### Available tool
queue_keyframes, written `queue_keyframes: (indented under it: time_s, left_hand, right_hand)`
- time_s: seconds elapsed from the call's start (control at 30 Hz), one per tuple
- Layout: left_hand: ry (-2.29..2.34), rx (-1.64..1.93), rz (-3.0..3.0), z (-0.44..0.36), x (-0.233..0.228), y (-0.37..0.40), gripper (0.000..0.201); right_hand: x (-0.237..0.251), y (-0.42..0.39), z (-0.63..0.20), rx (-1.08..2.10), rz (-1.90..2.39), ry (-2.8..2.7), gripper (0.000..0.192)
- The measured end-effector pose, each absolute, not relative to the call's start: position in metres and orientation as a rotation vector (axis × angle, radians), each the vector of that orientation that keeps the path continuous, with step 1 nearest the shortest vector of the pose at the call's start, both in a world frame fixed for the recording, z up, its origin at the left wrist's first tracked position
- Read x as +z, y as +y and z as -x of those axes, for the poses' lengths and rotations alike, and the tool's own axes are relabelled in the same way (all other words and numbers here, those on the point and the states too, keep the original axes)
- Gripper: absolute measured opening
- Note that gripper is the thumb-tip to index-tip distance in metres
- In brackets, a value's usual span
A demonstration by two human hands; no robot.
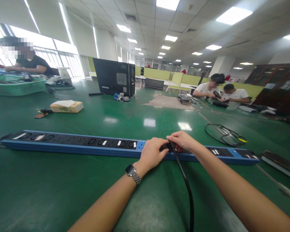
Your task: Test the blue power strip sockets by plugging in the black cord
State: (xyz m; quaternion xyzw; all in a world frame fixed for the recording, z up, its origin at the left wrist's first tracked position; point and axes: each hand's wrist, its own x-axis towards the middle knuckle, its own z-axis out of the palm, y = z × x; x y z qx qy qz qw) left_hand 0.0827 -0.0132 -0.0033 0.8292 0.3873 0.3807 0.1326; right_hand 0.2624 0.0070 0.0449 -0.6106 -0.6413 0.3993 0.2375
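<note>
While the broad green table top (62,193) is stretching away on every side, a long blue-and-black metal power strip (70,143) is lying across it from far left to far right, and both hands are meeting over its middle section. Bare green surface is lying open in front of the strip, between it and the near edge of the view, and more open surface is running behind it toward a black computer tower (114,76) standing well back. A green plastic basket (16,87) is sitting at the far left, a flat cardboard box (66,106) is lying behind the strip's left half, and a loose coil of black cable (223,135) is resting just behind its right half. A thick black power cord (186,187) is rising from the bottom of the view between the two forearms up to the strip. Its black plug (168,147) is sitting right at the strip's face, pinched between the hands. The left hand (152,154), a metal watch (132,172) on its wrist, is curling closed around the plug from the left, while the right hand (182,141) is gripping it from above with bent fingers, its heel resting over the strip.
</note>
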Motion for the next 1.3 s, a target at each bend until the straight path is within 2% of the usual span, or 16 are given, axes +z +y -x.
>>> queue_keyframes:
  time_s: [0.2,0.27,0.37,0.43,0.63,0.77,0.93,1.13,1.3]
  left_hand:
    - [1.076,1.062,-2.542,-0.084,-0.006,-0.02,0.031]
    - [1.128,1.028,-2.596,-0.083,-0.005,-0.024,0.029]
    - [1.156,1.001,-2.636,-0.082,-0.005,-0.027,0.027]
    - [1.129,1.009,-2.619,-0.082,-0.006,-0.026,0.027]
    - [1.233,1.115,-2.48,-0.083,-0.011,-0.023,0.028]
    - [1.358,1.2,-2.448,-0.076,-0.012,-0.021,0.025]
    - [1.409,1.103,-2.602,-0.072,-0.014,-0.022,0.026]
    - [1.424,1.086,-2.633,-0.074,-0.017,-0.023,0.026]
    - [1.433,1.108,-2.618,-0.074,-0.018,-0.022,0.025]
  right_hand:
    - [0.045,0.006,-0.258,0.983,1.76,-1.834,0.043]
    - [0.048,0.002,-0.254,0.796,1.786,-1.988,0.046]
    - [0.057,-0.003,-0.248,0.433,1.766,-2.286,0.039]
    - [0.064,-0.005,-0.245,0.32,1.767,-2.414,0.035]
    - [0.076,-0.002,-0.241,0.308,1.772,-2.555,0.032]
    - [0.072,-0.005,-0.239,0.185,1.806,-2.533,0.033]
    - [0.063,-0.009,-0.237,0.035,1.907,-2.453,0.035]
    - [0.062,-0.009,-0.239,0.068,2.016,-2.405,0.037]
    - [0.058,-0.015,-0.23,-0.04,1.999,-2.449,0.035]
